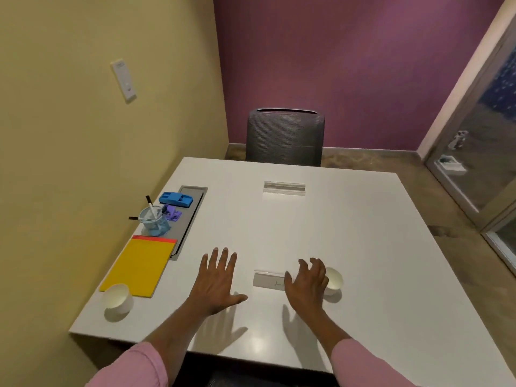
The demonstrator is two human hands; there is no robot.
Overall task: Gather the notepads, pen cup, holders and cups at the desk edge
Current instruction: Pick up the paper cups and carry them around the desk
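Nearby, yellow notepad (139,266) has red binding

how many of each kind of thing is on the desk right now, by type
notepads: 1, yellow
pen cups: 1, clear with pens
paper cups: 2, near left and by the right hand
clear holders: 2, far and near
blue plastic pieces: 1
purple plastic pieces: 1
total: 8
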